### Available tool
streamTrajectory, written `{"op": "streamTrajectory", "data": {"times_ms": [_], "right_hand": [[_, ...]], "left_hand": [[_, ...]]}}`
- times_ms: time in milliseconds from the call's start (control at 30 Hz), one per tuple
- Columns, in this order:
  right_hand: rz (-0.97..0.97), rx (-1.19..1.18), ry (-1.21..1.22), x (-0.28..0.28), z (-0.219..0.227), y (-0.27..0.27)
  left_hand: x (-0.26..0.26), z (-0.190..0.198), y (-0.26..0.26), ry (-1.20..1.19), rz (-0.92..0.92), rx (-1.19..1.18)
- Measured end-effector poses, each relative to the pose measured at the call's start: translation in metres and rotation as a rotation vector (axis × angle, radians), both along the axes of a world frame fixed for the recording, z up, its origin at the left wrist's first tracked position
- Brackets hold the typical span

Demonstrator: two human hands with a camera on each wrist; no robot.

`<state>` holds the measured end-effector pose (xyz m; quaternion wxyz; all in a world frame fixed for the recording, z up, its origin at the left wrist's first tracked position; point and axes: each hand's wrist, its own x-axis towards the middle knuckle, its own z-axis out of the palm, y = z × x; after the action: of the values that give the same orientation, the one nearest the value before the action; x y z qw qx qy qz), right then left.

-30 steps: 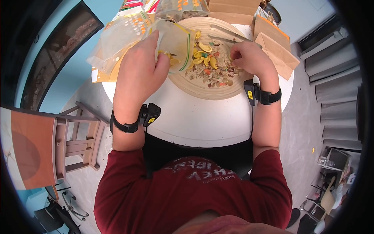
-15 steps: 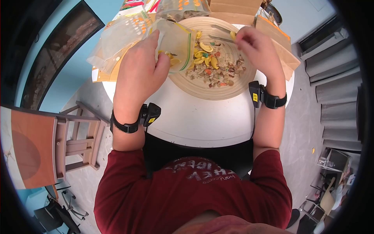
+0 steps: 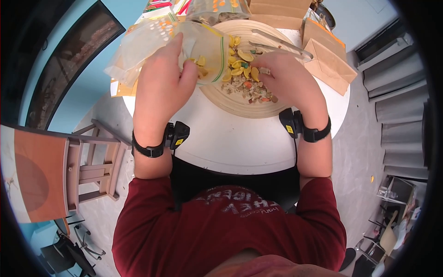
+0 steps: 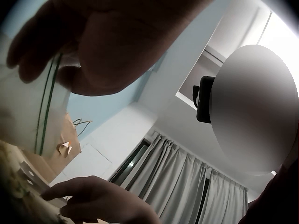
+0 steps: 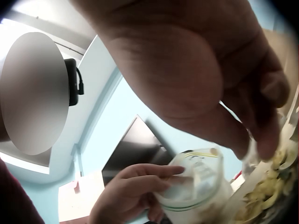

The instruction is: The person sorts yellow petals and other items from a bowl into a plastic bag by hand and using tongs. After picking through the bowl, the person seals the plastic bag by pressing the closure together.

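At the left side of a round wooden plate [image 3: 226,105], my left hand [image 3: 162,85] grips a clear zip bag [image 3: 211,48] whose mouth faces the plate; yellow shell-like pieces show inside. More yellow pieces [image 3: 245,55] lie on the plate just outside the bag. Small mixed brown, pale and orange bits [image 3: 251,92] spread nearer the front. Over them, my right hand [image 3: 291,82] has its fingertips beside the yellow pieces. The right wrist view shows this hand's fingers [image 5: 240,144] bent loosely and slightly apart. Metal tongs [image 3: 279,39] rest across the plate's back right.
Another clear bag with orange dots [image 3: 147,41] lies at the left, and a third [image 3: 217,9] stands behind the plate. Brown paper bags [image 3: 328,64] are at the right and back. White tabletop [image 3: 221,138] shows in front of the plate.
My right hand lifted to the plate's back right with a yellow piece, then came back left and down to the yellow pieces. My left hand and its bag stayed almost still.
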<state>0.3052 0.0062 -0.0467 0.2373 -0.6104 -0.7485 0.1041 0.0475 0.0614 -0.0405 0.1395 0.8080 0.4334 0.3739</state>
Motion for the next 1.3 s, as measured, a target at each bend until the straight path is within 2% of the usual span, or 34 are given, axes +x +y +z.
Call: {"op": "streamTrajectory", "data": {"times_ms": [100, 167, 267, 433, 867, 967, 1067, 1167, 1267, 1300], "right_hand": [[-0.031, -0.138, -0.087, 0.012, -0.018, 0.008], [-0.043, -0.258, -0.085, 0.012, -0.013, 0.009], [0.050, -0.291, -0.126, 0.016, -0.025, 0.015], [0.059, -0.254, -0.157, 0.013, -0.027, 0.014], [-0.018, -0.259, -0.119, 0.017, -0.024, 0.016], [-0.020, -0.062, -0.012, 0.025, -0.015, 0.014], [-0.033, 0.154, 0.283, 0.028, 0.001, 0.008], [-0.044, 0.457, 0.683, 0.016, 0.009, 0.007], [-0.009, 0.794, 0.908, -0.010, 0.012, 0.004], [-0.029, 0.802, 0.896, -0.017, 0.007, 0.004]], "left_hand": [[-0.004, 0.000, 0.004, -0.051, 0.047, -0.006], [-0.006, 0.001, 0.006, -0.075, 0.086, -0.005], [-0.007, 0.004, 0.006, -0.105, 0.137, -0.023], [-0.007, 0.008, 0.004, -0.116, 0.178, -0.066], [-0.003, 0.001, 0.004, -0.091, 0.070, -0.010], [-0.002, 0.003, 0.003, -0.068, 0.050, -0.023], [-0.001, 0.003, 0.001, -0.055, 0.043, -0.031], [-0.001, 0.000, 0.003, -0.054, 0.012, -0.020], [0.000, -0.001, 0.003, -0.016, -0.020, 0.022], [0.000, 0.001, 0.002, 0.009, -0.022, 0.037]]}}
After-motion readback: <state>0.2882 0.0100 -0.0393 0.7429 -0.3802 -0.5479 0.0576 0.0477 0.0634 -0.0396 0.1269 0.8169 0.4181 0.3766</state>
